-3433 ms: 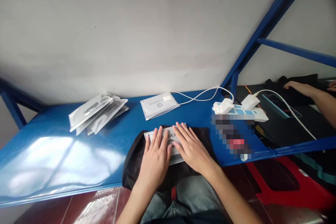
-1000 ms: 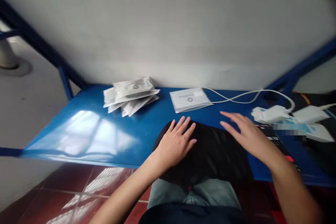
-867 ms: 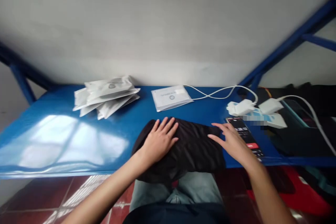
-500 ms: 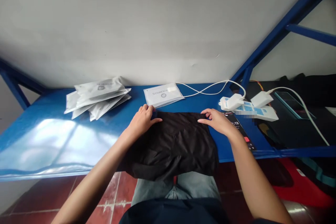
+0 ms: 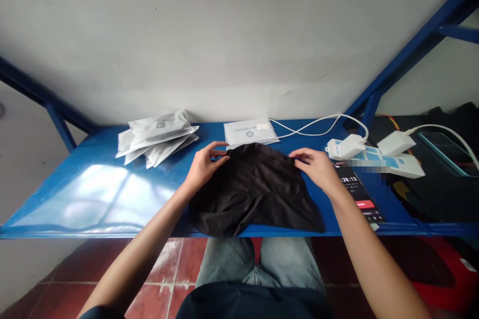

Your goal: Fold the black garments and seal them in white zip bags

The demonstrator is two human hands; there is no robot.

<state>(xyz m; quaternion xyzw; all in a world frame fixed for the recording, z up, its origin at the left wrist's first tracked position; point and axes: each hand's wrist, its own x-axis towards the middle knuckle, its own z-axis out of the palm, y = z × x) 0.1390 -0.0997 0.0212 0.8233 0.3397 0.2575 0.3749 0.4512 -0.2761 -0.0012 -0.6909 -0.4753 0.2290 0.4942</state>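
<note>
A piece of black cloth (image 5: 254,192), thin and wrinkled, is spread over the blue table top in front of me. Its exact kind I cannot make out. My left hand (image 5: 205,165) pinches its far left corner between thumb and fingers. At the far right corner, my right hand (image 5: 315,168) has its thumb and fingertips closed on the edge. Between the two hands the far edge bows upward, while the lower part lies loosely folded near the table's front edge. Just beyond the cloth lies a flat, frosted white pouch (image 5: 245,132) with printed lettering, partly covered by it.
A pile of similar white pouches (image 5: 159,134) sits at the back left of the blue table (image 5: 97,194). On the right are a lit phone (image 5: 359,194), a power strip (image 5: 400,163) with white chargers and looping cables, and another phone (image 5: 447,152). A wall stands behind.
Both hands have moved the cloth away from me. Its near edge has come from over my lap onto the table, and its far edge now arches. My view has shifted left.
</note>
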